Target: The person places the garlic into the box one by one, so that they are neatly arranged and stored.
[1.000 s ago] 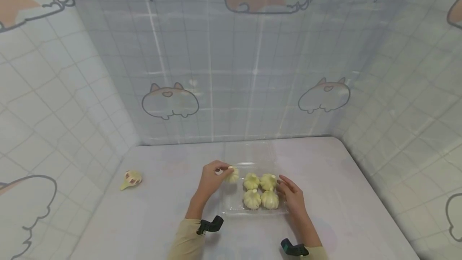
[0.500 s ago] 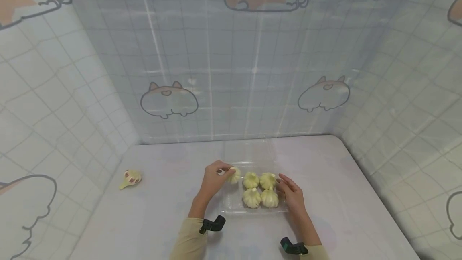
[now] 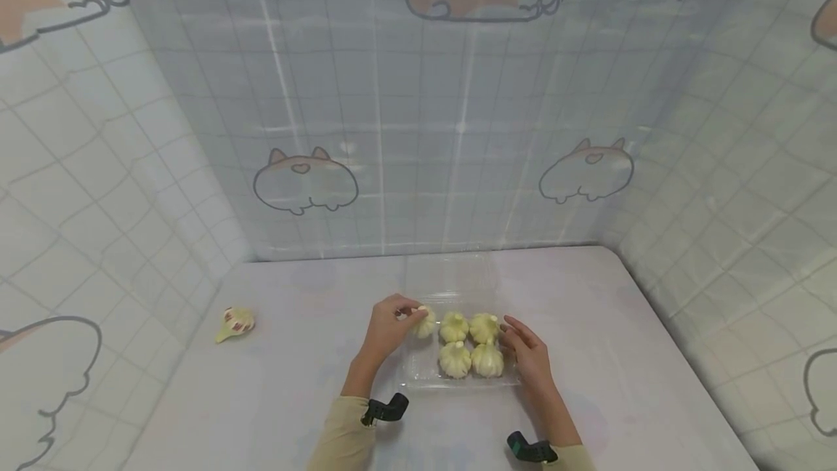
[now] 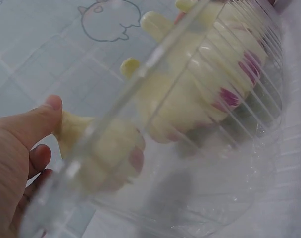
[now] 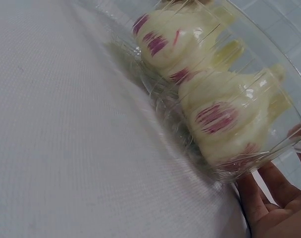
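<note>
Behind the counter (image 3: 307, 304) hangs a pale, checked backdrop (image 3: 418, 122) printed with cartoon dogs, and its folds meet the far edge. At the centre of the work we see a garlic bulb (image 3: 426, 322) over the left part of a clear container (image 3: 418, 371); we cannot tell whether its base touches the floor. The left hand (image 3: 384, 327) has its thumb and fingers closed on the stem alone, a narrow hold, so we judge the bulb could pivot or slip if the pinch loosens. Just to its right, four other bulbs (image 3: 455, 360) sit in two rows, close together; should the held one swing that way, it could nudge them out of line.

At the right edge, the right hand (image 3: 531, 360) rests with relaxed, parted fingers against the wall, and we make out no firm grip. The container looks light and thin, so a knock from the bulb or a push from that side could slide it or flex it. On the far side the lid (image 3: 451, 272) lies folded back; a tug on the base might make it flip. Well apart, near the counter's left side, a lone bulb (image 3: 237, 323) lies tipped over, where a sweeping sleeve (image 3: 340, 431) could catch it.
</note>
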`<control>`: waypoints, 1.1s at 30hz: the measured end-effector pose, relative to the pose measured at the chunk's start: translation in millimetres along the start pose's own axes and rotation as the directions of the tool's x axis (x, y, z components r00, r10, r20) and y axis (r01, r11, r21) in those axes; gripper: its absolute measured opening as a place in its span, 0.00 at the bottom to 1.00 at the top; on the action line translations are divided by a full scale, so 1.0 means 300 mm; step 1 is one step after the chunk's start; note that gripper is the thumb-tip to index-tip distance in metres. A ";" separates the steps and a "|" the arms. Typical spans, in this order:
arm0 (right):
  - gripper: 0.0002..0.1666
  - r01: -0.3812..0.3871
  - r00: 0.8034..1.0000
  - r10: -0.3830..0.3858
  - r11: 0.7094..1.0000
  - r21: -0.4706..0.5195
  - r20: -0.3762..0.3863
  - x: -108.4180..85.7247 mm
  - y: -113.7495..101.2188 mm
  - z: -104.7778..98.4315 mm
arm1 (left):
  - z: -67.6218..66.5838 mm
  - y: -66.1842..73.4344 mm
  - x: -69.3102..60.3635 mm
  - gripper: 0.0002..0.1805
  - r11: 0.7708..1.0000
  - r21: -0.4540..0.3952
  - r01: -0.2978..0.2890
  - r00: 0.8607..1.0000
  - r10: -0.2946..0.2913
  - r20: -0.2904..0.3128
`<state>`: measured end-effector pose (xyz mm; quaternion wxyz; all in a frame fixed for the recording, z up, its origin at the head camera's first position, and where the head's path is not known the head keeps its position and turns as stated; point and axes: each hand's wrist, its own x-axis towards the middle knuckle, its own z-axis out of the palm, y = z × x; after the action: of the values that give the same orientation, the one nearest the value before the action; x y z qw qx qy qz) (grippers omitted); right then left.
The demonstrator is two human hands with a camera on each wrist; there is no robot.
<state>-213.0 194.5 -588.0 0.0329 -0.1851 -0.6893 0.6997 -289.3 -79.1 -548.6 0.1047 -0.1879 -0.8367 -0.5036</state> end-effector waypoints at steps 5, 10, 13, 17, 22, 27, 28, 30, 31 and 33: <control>0.22 -0.001 1.000 0.001 1.000 -0.002 0.000 -0.005 0.003 0.000 | 0.005 -0.010 -0.004 0.08 1.000 0.016 -0.009 1.000 0.009 0.008; 0.22 0.002 1.000 -0.002 1.000 -0.003 -0.005 -0.002 0.004 0.000 | 0.011 -0.023 0.001 0.08 1.000 0.018 -0.023 1.000 0.023 0.021; 0.22 0.004 1.000 -0.004 1.000 -0.010 -0.004 -0.001 0.004 0.004 | 0.011 -0.024 -0.001 0.09 1.000 0.022 -0.014 0.999 0.013 0.035; 0.23 0.010 1.000 -0.010 1.000 -0.016 0.001 -0.001 0.006 0.013 | 0.009 -0.024 -0.009 0.08 0.999 0.028 0.042 0.998 -0.044 0.054; 0.22 0.016 1.000 -0.016 1.000 -0.013 -0.004 0.000 0.004 0.015 | 0.014 -0.035 -0.007 0.07 0.998 0.026 0.057 0.997 -0.058 0.051; 0.22 0.020 1.000 -0.020 0.999 -0.028 0.000 0.000 0.003 0.008 | 0.021 -0.045 -0.003 0.07 0.999 0.034 0.041 0.998 -0.042 0.047; 0.22 0.024 1.000 -0.024 0.999 -0.031 -0.001 0.000 0.004 0.008 | 0.022 -0.045 -0.003 0.07 0.998 0.038 0.043 0.998 -0.045 0.051; 0.22 0.028 1.000 -0.028 0.999 -0.030 -0.011 0.001 0.007 0.008 | 0.021 -0.047 -0.004 0.08 0.998 0.045 0.041 0.997 -0.043 0.059; 0.22 0.030 0.999 -0.030 0.999 -0.024 -0.010 0.000 0.008 0.009 | 0.020 -0.048 -0.005 0.09 0.998 0.049 0.041 0.997 -0.043 0.060; 0.22 0.032 0.999 -0.032 0.999 -0.019 -0.002 -0.003 0.011 0.013 | 0.015 -0.048 -0.008 0.08 0.998 0.054 0.043 0.997 -0.046 0.060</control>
<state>-212.6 190.3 -591.1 0.0433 -0.1751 -0.6987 0.6923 -293.1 -81.7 -563.2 0.0727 -0.1819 -0.8564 -0.4777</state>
